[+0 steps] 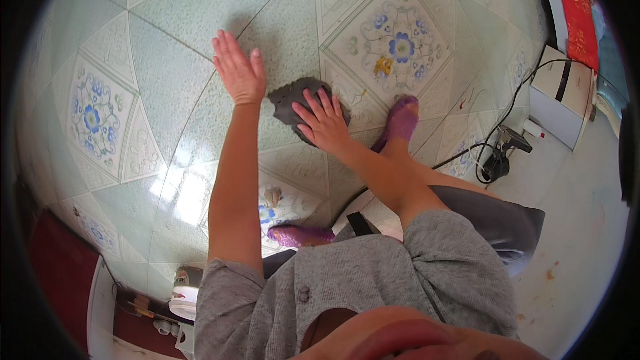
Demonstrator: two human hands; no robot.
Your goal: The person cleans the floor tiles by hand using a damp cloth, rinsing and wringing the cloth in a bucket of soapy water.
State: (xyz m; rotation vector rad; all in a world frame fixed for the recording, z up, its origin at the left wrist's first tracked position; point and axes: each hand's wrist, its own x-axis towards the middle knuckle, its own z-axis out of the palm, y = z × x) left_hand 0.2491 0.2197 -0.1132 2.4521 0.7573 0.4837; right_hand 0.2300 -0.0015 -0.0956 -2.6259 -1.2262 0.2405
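A dark grey, clay-like mass (287,105) lies flattened on the patterned floor (190,30), its edges ragged and cracked. My right hand (325,120) rests palm down on top of it, fingers spread, covering its right part. Left of the mass, my left hand (240,72) is held out over the floor with its thumb apart from the fingers. It holds nothing and does not touch the mass; a shadow falls beyond its fingertips.
Purple shoes (402,117) are on my feet, either side of my right forearm. A black cable (510,105) runs past a white box (562,92) and a small black device (515,139) at right. A white bucket (185,292) and dark red furniture (60,270) stand lower left.
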